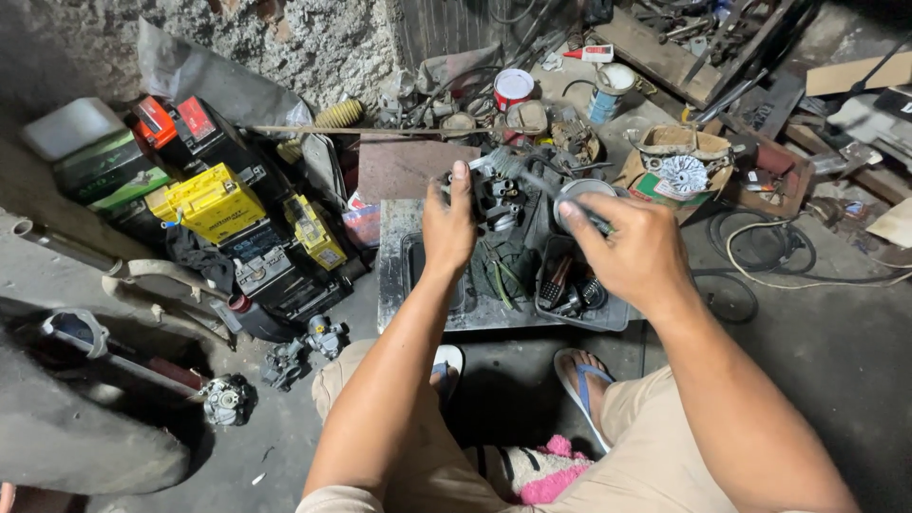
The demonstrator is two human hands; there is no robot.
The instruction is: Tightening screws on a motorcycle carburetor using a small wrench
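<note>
My left hand (pixel 448 226) grips a dark metal engine part, a carburettor (pixel 494 195), and holds it up over a grimy metal tray (pixel 394 285). My right hand (pixel 622 249) is closed on the handle of a brush (pixel 513 169). The brush's pale bristles rest against the top of the carburettor. A round metal bowl (pixel 581 193) sits just beyond my right hand's fingers. Small dark tools and parts lie in the tray under my hands.
Several yellow, red and black batteries (pixel 209 199) are stacked at the left. Loose carburettors (pixel 285 361) lie on the concrete floor. Tins (pixel 514 87), a cardboard box with a finned metal part (pixel 682 173), cables (pixel 760 256) and wood scraps crowd the back and right.
</note>
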